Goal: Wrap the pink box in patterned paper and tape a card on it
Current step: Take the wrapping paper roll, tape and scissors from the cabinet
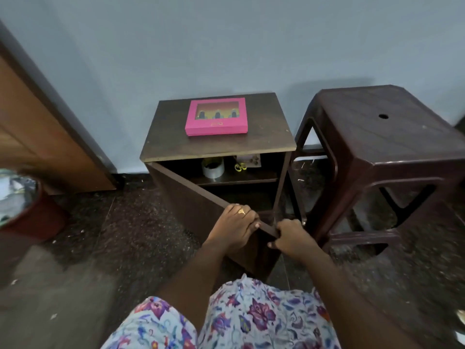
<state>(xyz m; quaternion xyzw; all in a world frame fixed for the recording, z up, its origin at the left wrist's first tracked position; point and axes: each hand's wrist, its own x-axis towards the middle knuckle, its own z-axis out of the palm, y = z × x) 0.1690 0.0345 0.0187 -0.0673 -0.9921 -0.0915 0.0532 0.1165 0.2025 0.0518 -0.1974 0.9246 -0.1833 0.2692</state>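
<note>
The pink box (216, 117) with a clear window lies flat on top of a small dark wooden cabinet (264, 139) against the wall. The cabinet's door (198, 210) is swung open towards me. My left hand (235, 226) grips the door's top edge, and my right hand (289, 238) holds its outer corner. On the upper shelf inside stand a roll of clear tape (213, 168), yellow-handled scissors (240, 167) and a light card with a dark motif (250, 160). No patterned paper shows.
A dark brown plastic stool (392, 147) stands right of the cabinet, close to it. A wooden door (45, 137) leans along the left wall, with a red bin (32, 217) below it. The floor is dark speckled stone. My floral garment fills the bottom.
</note>
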